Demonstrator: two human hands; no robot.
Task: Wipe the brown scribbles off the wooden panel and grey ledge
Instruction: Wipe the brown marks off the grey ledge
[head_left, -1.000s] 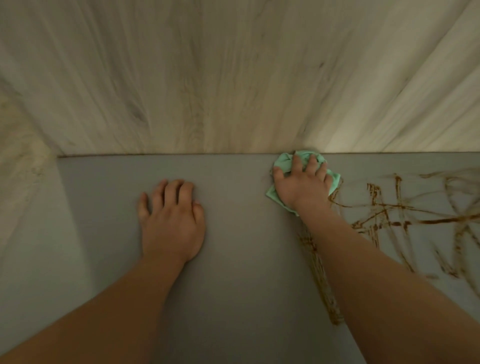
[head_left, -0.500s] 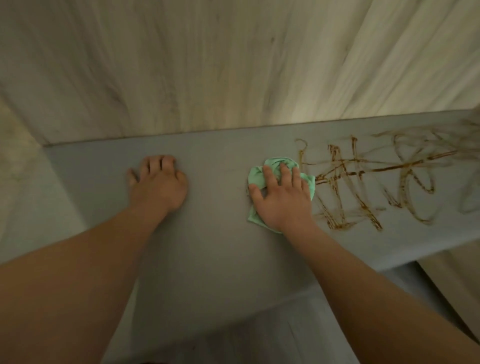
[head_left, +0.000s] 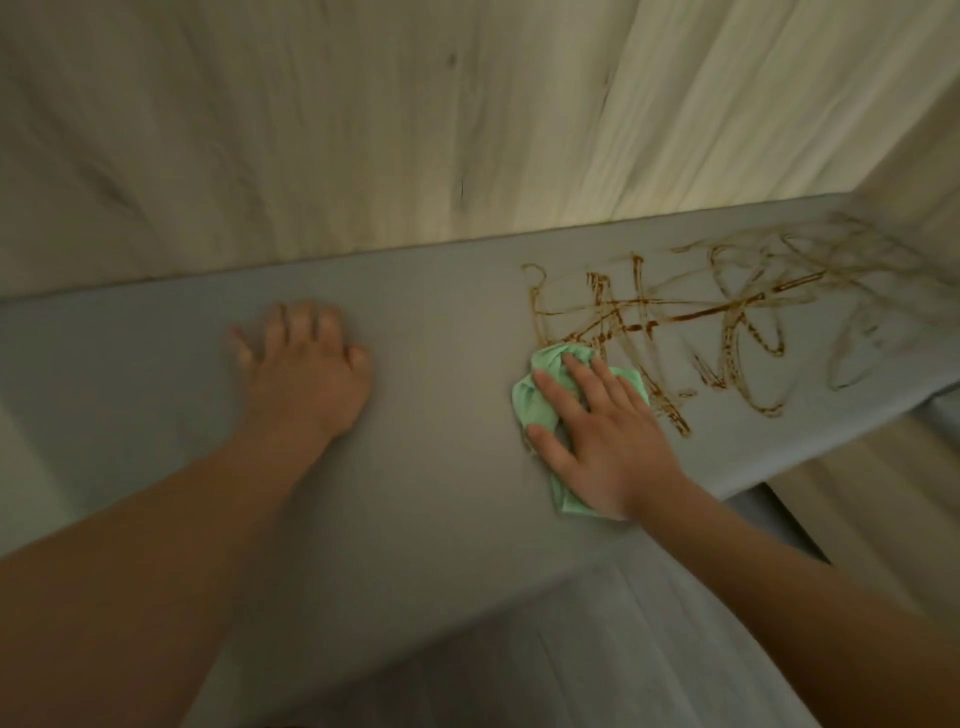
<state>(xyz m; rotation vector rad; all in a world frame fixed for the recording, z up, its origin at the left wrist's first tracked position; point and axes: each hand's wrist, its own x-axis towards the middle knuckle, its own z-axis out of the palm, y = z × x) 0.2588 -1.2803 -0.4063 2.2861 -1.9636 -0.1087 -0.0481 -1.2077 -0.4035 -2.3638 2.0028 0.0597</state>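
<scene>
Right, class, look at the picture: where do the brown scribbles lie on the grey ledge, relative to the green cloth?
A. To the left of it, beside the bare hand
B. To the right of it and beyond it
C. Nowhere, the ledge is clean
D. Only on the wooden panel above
B: the brown scribbles spread over the grey ledge right of and beyond the green cloth under the right hand.

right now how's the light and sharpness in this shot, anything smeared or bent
Head view: dim and warm, with a brighter glow on the wooden panel just above the ledge. The left hand is smeared by motion blur; the right hand on the cloth is sharper. The scribbles go soft toward the right edge. The wide lens tilts and bends the ledge line.
</scene>
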